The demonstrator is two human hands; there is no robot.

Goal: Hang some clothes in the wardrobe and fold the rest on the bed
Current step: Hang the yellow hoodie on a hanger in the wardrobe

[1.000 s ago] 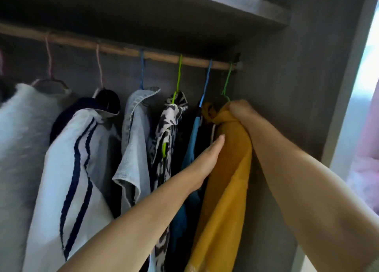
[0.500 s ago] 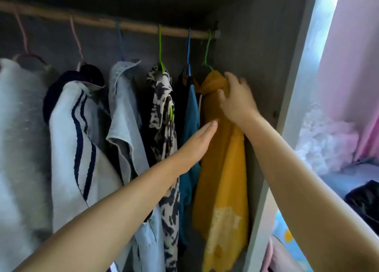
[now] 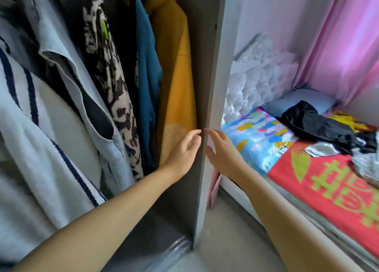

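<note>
A mustard-yellow garment [image 3: 178, 71] hangs at the right end of the wardrobe, against its grey side panel [image 3: 213, 87]. Left of it hang a teal garment [image 3: 147, 66], a black-and-white patterned one [image 3: 106, 62], a grey shirt [image 3: 67, 52] and a white top with navy stripes [image 3: 30, 118]. My left hand [image 3: 184, 148] is open, fingers apart, just inside the panel by the yellow garment's hem. My right hand [image 3: 221, 150] is open outside the panel, holding nothing. On the bed [image 3: 320, 181] lie a black garment [image 3: 320, 124] and grey clothes [image 3: 367, 165].
The bed stands right of the wardrobe with a red blanket and a colourful blue sheet [image 3: 256, 132]. A grey pillow [image 3: 297, 101] lies at its head. Pink curtains [image 3: 348, 42] hang behind. A strip of grey floor [image 3: 225, 241] runs between wardrobe and bed.
My right hand let go of the yellow garment's top. Both hands dropped down and to the right, to the wardrobe's side panel. The view swung down and right, bringing the bed into sight.
</note>
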